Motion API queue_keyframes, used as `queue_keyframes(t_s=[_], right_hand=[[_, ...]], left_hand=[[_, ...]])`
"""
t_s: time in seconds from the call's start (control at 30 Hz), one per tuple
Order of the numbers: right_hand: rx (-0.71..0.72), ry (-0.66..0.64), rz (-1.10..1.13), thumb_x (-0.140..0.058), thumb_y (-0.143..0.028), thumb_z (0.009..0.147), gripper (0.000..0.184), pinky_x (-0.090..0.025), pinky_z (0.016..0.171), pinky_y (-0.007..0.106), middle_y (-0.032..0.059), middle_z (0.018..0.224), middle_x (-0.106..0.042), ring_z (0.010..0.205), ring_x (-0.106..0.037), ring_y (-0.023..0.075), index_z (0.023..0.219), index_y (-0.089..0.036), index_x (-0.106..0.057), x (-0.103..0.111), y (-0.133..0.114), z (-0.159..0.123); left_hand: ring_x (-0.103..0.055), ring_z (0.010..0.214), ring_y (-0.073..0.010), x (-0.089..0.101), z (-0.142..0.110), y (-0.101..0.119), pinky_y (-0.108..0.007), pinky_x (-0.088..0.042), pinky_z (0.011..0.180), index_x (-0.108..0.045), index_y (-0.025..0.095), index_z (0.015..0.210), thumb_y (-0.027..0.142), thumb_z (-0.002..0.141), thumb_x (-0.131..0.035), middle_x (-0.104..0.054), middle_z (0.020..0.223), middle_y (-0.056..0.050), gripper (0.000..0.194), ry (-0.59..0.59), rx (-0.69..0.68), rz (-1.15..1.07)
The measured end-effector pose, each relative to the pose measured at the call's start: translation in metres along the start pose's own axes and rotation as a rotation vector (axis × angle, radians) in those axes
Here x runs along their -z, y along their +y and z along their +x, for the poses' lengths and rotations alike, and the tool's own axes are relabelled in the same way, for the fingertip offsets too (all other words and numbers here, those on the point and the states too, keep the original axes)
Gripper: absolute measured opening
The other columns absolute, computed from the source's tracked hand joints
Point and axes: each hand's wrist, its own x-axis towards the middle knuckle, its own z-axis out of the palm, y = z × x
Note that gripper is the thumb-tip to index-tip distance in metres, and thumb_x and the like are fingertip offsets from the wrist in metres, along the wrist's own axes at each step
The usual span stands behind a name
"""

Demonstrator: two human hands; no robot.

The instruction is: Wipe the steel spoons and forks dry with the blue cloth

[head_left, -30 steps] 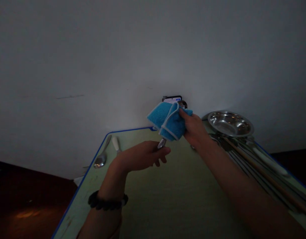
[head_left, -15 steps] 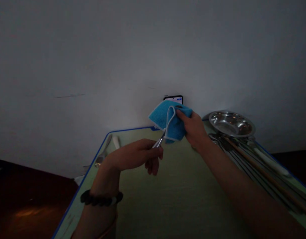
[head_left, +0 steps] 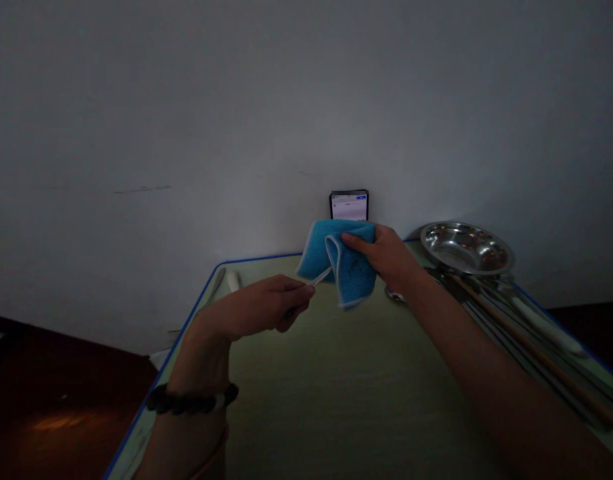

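Note:
My left hand (head_left: 274,303) is closed, pinching the thin metal handle of a utensil (head_left: 321,276) between thumb and fingers. The utensil's far end runs into a fold of a blue cloth (head_left: 356,270) with a pale edging, so its kind is hidden. My right hand (head_left: 389,253) grips the folded cloth around it, thumb on top. Below my right wrist a small shiny metal piece (head_left: 395,294) shows, mostly covered by the forearm.
A phone (head_left: 349,205) leans against the wall behind the cloth. On the right of the blue-edged table (head_left: 336,387) are a steel bowl (head_left: 466,248) and several long utensils with a wooden stick (head_left: 516,320). A white-handled item (head_left: 232,281) lies at the left.
The cloth and my right hand have moved slightly down, uncovering more of the phone. My left hand has shifted slightly left, its fingers drawn closer around the handle.

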Motion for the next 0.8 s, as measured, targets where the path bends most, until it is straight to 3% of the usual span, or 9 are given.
queue_keyframes(t_s=[0.27,0.43,0.5,0.6,0.8], right_hand=[[0.103,0.090,-0.280,-0.059,-0.051,0.071,0.038,-0.035,0.051,0.027,-0.0017,0.047,-0.052,0.047,-0.044,0.0116,0.051,-0.019,-0.056,0.001,0.001,0.002],[0.067,0.106,-0.339,-0.055,-0.050,0.074,0.043,-0.035,0.054,0.028,-0.0019,0.044,-0.048,0.047,-0.044,0.0122,0.044,-0.020,-0.050,-0.001,0.003,0.002],[0.017,0.150,-0.272,-0.054,-0.051,0.074,0.040,-0.038,0.057,0.029,-0.0005,0.049,-0.053,0.054,-0.050,0.0148,0.050,-0.020,-0.055,-0.004,0.005,0.002],[-0.061,0.200,-0.004,-0.055,-0.051,0.073,0.034,-0.044,0.063,0.030,0.0014,0.063,-0.061,0.069,-0.058,0.0181,0.068,-0.018,-0.062,-0.013,0.010,0.000],[-0.236,0.047,0.433,-0.066,-0.035,0.068,0.027,-0.050,0.069,0.032,0.0018,0.083,-0.067,0.073,-0.062,0.0166,0.090,-0.021,-0.061,-0.028,0.012,-0.005]], left_hand=[[-0.031,0.046,-0.0079,0.002,0.000,-0.001,-0.021,-0.028,0.045,-0.040,0.018,0.060,0.048,0.085,-0.037,-0.035,0.051,0.006,0.039,0.014,0.020,0.026],[-0.033,0.048,-0.0087,0.003,-0.001,0.002,-0.021,-0.030,0.047,-0.039,0.018,0.058,0.047,0.086,-0.036,-0.036,0.051,0.005,0.040,0.121,0.002,0.145],[-0.034,0.048,-0.0090,0.000,-0.001,0.007,-0.022,-0.031,0.047,-0.040,0.018,0.058,0.046,0.086,-0.035,-0.037,0.052,0.005,0.040,0.183,0.002,0.191],[-0.038,0.048,-0.0096,-0.005,0.002,0.013,-0.023,-0.032,0.048,-0.042,0.018,0.060,0.044,0.086,-0.033,-0.039,0.051,0.004,0.038,0.247,0.001,0.246],[-0.040,0.047,-0.0103,-0.005,0.006,0.011,-0.024,-0.033,0.049,-0.041,0.018,0.058,0.041,0.087,-0.031,-0.041,0.050,0.004,0.037,0.275,0.019,0.331]])
